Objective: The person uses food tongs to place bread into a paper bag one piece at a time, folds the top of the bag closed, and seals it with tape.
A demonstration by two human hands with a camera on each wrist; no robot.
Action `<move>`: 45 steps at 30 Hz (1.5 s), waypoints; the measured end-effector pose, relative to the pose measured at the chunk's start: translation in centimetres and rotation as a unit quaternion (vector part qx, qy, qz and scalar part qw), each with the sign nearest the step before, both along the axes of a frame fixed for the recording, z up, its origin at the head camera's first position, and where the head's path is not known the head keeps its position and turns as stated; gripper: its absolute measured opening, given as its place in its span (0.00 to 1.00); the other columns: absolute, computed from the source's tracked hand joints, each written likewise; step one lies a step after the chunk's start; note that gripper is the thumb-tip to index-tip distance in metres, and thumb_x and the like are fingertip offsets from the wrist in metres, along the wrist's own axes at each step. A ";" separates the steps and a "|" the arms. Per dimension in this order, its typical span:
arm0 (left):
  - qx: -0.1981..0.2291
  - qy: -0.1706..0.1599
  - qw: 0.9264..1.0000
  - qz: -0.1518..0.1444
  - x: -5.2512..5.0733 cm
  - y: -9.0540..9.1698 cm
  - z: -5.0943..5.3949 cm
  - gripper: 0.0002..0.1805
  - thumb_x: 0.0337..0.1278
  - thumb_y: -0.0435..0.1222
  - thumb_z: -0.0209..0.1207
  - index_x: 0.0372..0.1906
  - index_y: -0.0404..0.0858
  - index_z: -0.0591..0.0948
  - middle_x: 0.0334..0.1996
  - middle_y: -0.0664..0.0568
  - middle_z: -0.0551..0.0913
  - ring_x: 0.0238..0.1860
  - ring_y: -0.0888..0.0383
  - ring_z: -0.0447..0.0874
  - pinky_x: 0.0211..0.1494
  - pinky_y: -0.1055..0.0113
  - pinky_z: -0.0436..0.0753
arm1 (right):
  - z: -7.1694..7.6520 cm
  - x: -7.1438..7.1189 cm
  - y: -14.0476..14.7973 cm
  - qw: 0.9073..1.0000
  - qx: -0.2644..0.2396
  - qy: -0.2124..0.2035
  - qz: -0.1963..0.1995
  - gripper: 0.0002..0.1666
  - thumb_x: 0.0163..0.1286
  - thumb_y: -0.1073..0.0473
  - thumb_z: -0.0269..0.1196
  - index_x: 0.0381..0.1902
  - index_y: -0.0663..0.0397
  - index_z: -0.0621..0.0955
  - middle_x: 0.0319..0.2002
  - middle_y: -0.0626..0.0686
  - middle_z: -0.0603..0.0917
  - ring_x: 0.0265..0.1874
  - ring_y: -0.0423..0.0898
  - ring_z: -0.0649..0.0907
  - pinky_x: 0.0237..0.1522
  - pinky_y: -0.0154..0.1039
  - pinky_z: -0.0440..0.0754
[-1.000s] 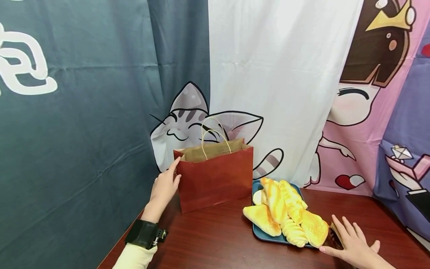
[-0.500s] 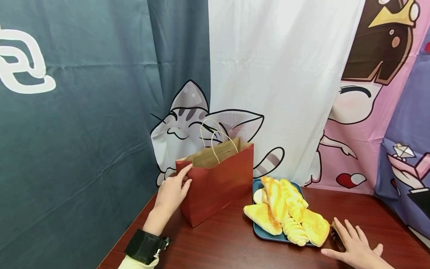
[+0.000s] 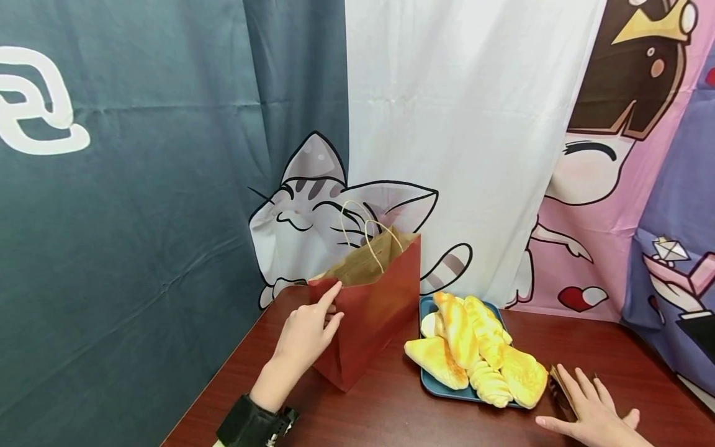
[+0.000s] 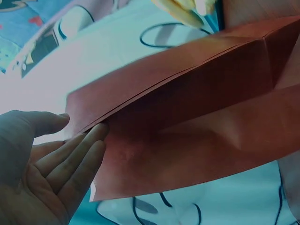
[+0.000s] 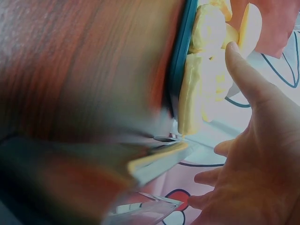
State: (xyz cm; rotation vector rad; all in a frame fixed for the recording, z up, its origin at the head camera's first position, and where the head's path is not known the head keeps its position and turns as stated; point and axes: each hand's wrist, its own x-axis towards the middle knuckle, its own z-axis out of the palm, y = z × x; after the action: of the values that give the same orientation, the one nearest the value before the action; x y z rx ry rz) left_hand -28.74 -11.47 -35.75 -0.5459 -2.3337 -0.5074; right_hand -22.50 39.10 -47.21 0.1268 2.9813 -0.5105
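A red paper bag [image 3: 385, 310] with thin cord handles stands upright at an angle on the table. Its top gapes, showing the brown inside. My left hand [image 3: 304, 335] touches the bag's near left side by the upper edge. In the left wrist view, the straight fingers [image 4: 77, 171] lie against the red paper and the thumb sits apart from them. My right hand [image 3: 594, 410] is spread at the table's right, holding nothing, beside a dark brown object [image 3: 558, 394] that it partly covers; its kind is unclear.
A blue tray [image 3: 447, 392] right of the bag carries several breads [image 3: 458, 332], heaped and partly over its rim. The reddish-brown table [image 3: 402, 416] meets a printed curtain [image 3: 458, 124] at the back and left.
The bag's left end has swung toward me and to the right, with my left hand moving along against it. My right hand has barely moved.
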 end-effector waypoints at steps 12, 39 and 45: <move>-0.005 -0.018 0.998 -0.054 2.2 4.1 0.4 0.32 0.59 0.39 0.67 0.69 0.44 0.74 0.40 0.56 0.91 0.38 0.64 0.90 0.38 0.61 0.88 | -0.1 0.4 -0.1 1.000 -0.003 -0.026 -0.010 0.68 0.59 0.22 0.58 0.77 0.62 0.48 0.70 0.83 0.46 0.63 0.87 0.45 0.42 0.93 0.35; -0.070 0.169 0.977 -0.106 1.3 5.3 -0.8 0.37 0.53 0.40 0.69 0.69 0.36 0.70 0.67 0.47 0.74 0.71 0.49 0.70 0.75 0.50 0.69 | -0.9 1.2 2.0 0.997 0.066 0.027 -0.025 0.72 0.57 0.26 0.65 0.69 0.81 0.48 0.54 0.90 0.57 0.50 0.86 0.67 0.51 0.76 0.70; -0.110 0.149 0.979 -0.090 0.6 4.9 -0.5 0.40 0.54 0.49 0.69 0.71 0.43 0.70 0.72 0.46 0.70 0.73 0.44 0.67 0.78 0.45 0.63 | -0.8 1.4 2.5 0.996 0.080 0.036 -0.035 0.72 0.56 0.27 0.66 0.67 0.84 0.49 0.53 0.91 0.58 0.51 0.85 0.66 0.55 0.76 0.67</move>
State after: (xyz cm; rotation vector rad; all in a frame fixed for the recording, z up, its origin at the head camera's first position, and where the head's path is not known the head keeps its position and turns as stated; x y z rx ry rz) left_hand -28.11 -6.56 -36.29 -0.8801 -2.0726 -0.2288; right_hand -21.06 41.59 -47.99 0.2318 3.0957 -0.2884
